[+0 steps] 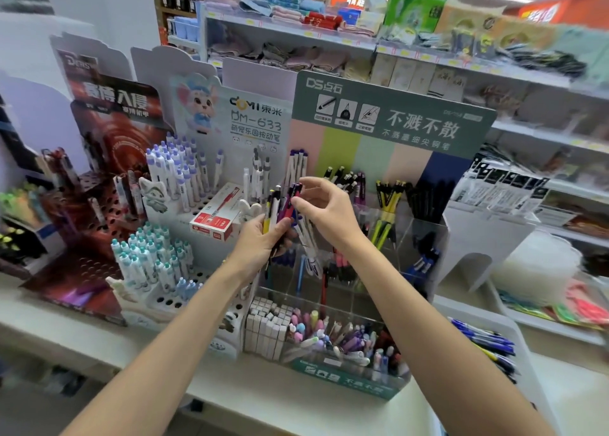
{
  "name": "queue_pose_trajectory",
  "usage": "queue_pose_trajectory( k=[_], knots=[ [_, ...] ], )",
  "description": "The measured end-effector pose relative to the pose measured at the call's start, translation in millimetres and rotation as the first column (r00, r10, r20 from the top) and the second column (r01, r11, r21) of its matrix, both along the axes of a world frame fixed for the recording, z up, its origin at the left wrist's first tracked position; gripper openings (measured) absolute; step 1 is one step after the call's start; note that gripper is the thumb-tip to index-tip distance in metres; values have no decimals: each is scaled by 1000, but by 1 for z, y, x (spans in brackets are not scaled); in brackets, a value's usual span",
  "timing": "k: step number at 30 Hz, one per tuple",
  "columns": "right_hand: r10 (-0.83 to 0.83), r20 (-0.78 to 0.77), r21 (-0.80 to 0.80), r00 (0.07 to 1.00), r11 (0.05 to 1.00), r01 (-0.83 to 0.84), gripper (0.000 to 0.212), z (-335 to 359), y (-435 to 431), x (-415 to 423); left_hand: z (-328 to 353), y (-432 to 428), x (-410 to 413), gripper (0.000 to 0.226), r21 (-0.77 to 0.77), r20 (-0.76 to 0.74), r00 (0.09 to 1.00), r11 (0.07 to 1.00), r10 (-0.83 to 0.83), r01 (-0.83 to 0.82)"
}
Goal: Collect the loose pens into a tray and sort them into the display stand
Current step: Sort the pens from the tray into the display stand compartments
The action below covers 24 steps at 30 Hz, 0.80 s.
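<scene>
white shop counter [283,399], crowded display stand [392,119]

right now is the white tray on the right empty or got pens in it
Not empty: several blue, dark and yellow pens lie in the white tray.

red box [214,219] lying flat | folded towels [296,58] on shelf [296,35] well behind red box | green packs [413,10] behind it, further right
</scene>
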State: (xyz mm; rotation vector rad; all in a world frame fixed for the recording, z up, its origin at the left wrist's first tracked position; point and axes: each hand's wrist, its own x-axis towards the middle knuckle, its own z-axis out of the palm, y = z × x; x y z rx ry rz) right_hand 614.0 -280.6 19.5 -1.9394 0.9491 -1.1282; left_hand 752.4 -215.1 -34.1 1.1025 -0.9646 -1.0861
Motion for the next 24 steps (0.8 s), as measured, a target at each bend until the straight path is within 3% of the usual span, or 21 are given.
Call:
queue_pose_trajectory(
  k=[2, 6, 11, 14, 18, 22, 24],
  knots=[
    [-21, -7, -26, 1000, 999, 21, 35, 3, 1, -6, 4, -3, -11, 16, -3, -18, 1000, 1000, -18, 18],
    [-99, 16, -49, 995, 994, 100, 31, 7, -4, -24, 10, -8, -24, 16, -8, -13, 998, 998, -58, 58],
    [-312, 169, -64, 935, 943, 326, 34, 16, -14, -52, 10, -15, -18, 40, 1, -47, 999, 1000, -2, 2],
    [-320, 103, -161, 942, 929, 333, 26, 17, -14, -64, 7, -16, -16, 48, 7, -44, 999, 1000, 4, -4],
    [-383, 58, -371, 922, 849, 376, 25, 3, -9, -83, 4, -20, -26, 24, 9, -12, 1000, 1000, 7, -7],
    [-420, 17, -473, 907, 796, 377, 26, -16, -7, -98, -3, -25, -37, 34, 59, -15, 1000, 998, -10, 11],
    [-418, -92, -513, 904, 798, 317, 26, -28, -4, -101, -6, -25, -43, 24, 51, -22, 999, 998, -27, 28]
  ],
)
